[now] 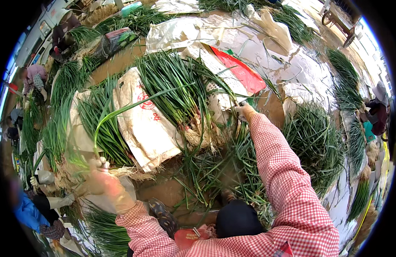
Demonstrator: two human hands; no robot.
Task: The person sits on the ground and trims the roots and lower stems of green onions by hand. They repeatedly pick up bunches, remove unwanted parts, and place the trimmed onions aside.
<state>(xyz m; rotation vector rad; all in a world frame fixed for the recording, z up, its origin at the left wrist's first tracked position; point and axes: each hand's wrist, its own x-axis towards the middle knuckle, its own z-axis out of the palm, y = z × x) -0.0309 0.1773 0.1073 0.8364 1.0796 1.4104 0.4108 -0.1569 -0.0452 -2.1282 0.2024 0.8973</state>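
My gloved left hand [103, 180], partly blurred, closes around the root end of a long green onion stalk [127, 107], whose leaves arch up and right over a folded, stained white sack [140, 119] with red print. Farther right, my right hand [244, 110], in a pale glove, grips the lower ends of a few green onion stalks [222, 82]; their leaves reach up and left. Between the hands, a thick pile of green onions [175, 83] lies with its pale roots toward me. Another row of green onions [104, 119] lies left of the folded sack.
Loose green leaves [223, 173] litter the ground near my feet. A large heap of greens [313, 141] lies at right. White sheeting [301, 70] and a red plastic bag [239, 70] spread beyond. A person in blue [34, 212] works close at left; several others sit around.
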